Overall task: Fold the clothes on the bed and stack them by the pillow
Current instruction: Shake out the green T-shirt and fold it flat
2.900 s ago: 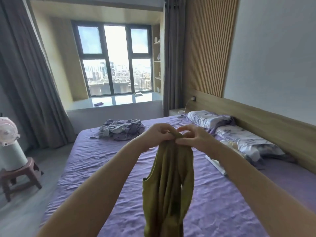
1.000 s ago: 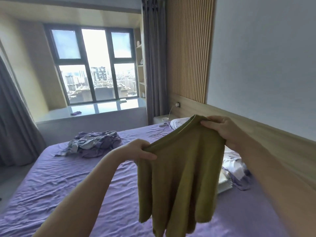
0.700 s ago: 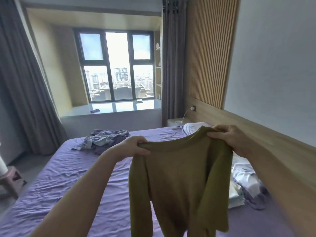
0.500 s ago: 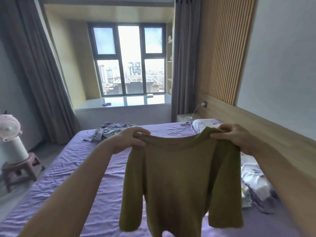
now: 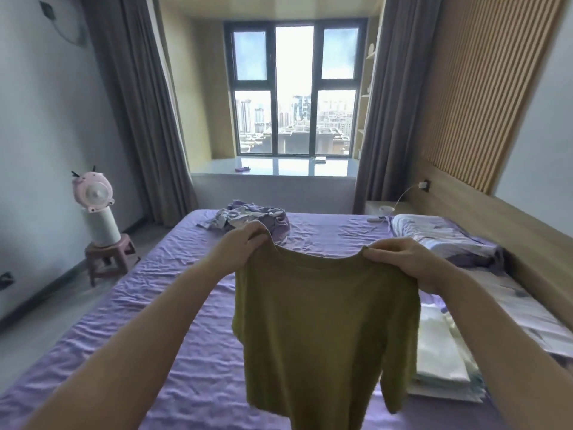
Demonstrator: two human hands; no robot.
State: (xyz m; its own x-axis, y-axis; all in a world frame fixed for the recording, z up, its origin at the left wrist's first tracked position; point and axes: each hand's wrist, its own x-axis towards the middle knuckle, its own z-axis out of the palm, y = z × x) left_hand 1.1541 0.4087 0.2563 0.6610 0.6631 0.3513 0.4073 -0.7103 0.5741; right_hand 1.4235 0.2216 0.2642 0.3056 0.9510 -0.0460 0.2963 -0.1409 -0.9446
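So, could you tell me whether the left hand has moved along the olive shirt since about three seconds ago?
Yes. The left hand has slid leftward from the right hand, spreading the olive shirt.

The olive shirt (image 5: 322,330) hangs in front of the bed (image 5: 173,305) and hides the sheet behind it; its lower hem runs out past the bottom edge. Both forearms are cut off there too. The fingertips of the left hand (image 5: 240,249) and the right hand (image 5: 403,259) curl behind the shirt's shoulders — out of sight. The folded stack (image 5: 440,352) is partly covered by the shirt's sleeve and the right forearm, and too blurred to count its pieces. The crumpled heap (image 5: 248,217) at the far end is too jumbled to sort into garments — the left hand covers its near edge.
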